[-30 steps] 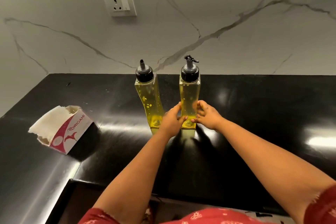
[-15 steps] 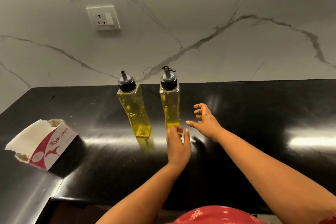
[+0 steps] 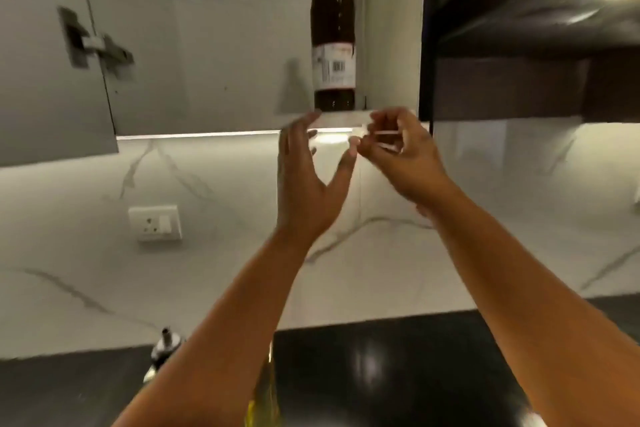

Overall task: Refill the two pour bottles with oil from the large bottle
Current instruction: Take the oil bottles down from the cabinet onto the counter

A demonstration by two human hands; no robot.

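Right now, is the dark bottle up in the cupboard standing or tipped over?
Standing upright: the dark bottle rests base-down on the cupboard shelf, neck pointing up.

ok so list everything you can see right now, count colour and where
large bottle: 1, dark with white label, upright in the open wall cupboard
pour bottles: 2, yellow oil; one black-capped bottom left, one mostly hidden behind the left forearm
counter: 1, black, bottom
wall socket: 1, white, marble backsplash
cupboard door: 1, grey, open, left, with hinge
left hand: fingers straight, raised below the cupboard shelf
right hand: fingers curled, empty, raised below the shelf
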